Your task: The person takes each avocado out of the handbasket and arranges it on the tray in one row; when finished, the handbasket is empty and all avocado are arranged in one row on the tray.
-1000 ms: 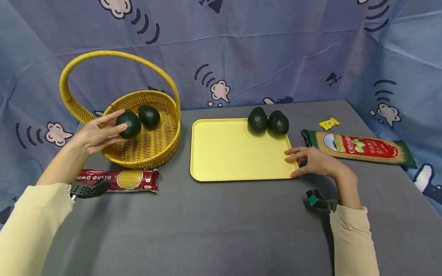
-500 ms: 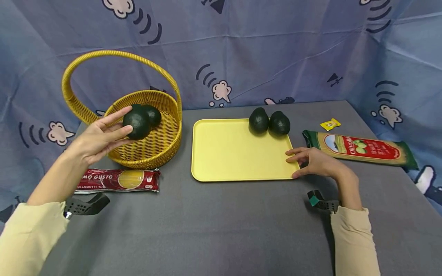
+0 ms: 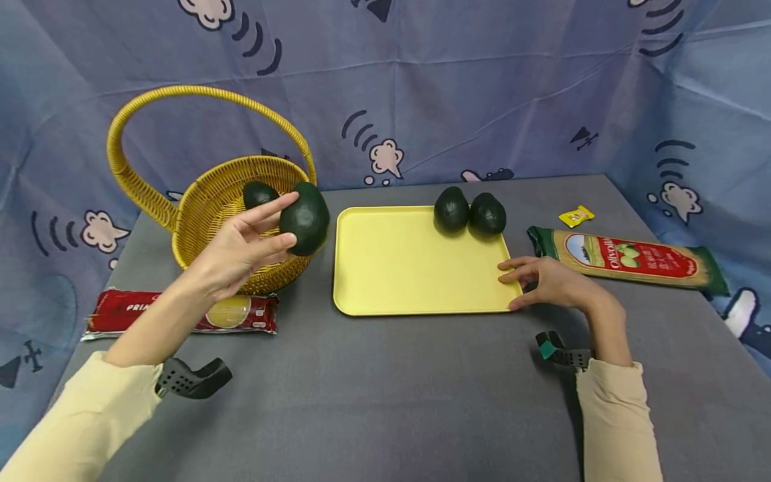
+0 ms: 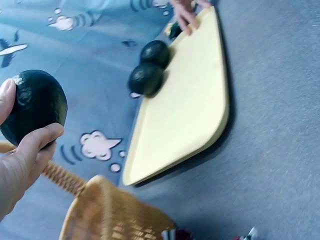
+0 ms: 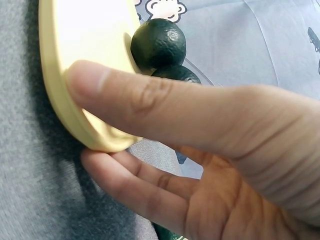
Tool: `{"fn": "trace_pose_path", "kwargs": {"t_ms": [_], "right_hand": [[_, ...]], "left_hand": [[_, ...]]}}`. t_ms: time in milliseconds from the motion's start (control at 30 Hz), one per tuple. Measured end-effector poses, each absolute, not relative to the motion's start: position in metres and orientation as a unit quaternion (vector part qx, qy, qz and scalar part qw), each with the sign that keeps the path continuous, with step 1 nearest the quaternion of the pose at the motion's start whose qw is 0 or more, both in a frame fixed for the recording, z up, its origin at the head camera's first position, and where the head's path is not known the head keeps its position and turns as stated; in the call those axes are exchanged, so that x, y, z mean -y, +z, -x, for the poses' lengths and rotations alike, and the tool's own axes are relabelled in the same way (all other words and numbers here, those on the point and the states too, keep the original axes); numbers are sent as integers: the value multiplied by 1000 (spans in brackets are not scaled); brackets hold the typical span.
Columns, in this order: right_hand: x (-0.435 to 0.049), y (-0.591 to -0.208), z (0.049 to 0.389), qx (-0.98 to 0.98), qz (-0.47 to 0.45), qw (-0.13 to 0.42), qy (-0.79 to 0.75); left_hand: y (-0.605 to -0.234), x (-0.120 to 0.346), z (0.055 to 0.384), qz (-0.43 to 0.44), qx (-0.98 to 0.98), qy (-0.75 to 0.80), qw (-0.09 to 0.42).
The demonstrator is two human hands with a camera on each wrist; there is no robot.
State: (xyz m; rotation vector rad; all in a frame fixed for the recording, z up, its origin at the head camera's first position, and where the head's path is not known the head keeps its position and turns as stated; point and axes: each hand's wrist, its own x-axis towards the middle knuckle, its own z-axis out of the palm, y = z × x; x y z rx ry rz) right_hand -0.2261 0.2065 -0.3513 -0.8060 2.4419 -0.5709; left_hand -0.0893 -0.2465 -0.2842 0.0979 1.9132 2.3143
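My left hand (image 3: 231, 251) pinches a dark green avocado (image 3: 304, 219) between thumb and fingers, held up in front of the basket's right side. The left wrist view shows the same avocado (image 4: 35, 106) gripped at its side. A second avocado (image 3: 259, 194) lies inside the yellow wicker basket (image 3: 199, 201), partly behind my fingers. On the pale yellow tray (image 3: 397, 268), two avocados (image 3: 451, 210) sit side by side at the back right corner. My right hand (image 3: 551, 281) holds the tray's front right corner, with the thumb (image 5: 130, 95) over its rim and the fingers against its outer side.
A red spaghetti packet (image 3: 235, 314) lies in front of the basket, partly covered by my left forearm. Right of the tray are a green-ended pasta packet (image 3: 638, 258) and a small yellow wrapped sweet (image 3: 576, 216). The tall basket handle (image 3: 211, 92) arches up before the patterned cloth.
My left hand has lifted the avocado out over the basket and carried it right, toward the tray's left edge. The right hand stays at the tray corner.
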Motion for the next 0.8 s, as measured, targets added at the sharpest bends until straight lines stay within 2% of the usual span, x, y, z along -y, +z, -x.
{"fn": "trace_pose_path", "kwargs": {"t_ms": [367, 800], "right_hand": [[-207, -353, 229, -897, 296, 250, -212], [-207, -352, 227, -894, 304, 251, -215]], "left_hand": [[-312, 204, 113, -29, -642, 760, 97], [-360, 146, 159, 3, -623, 778, 82]]}}
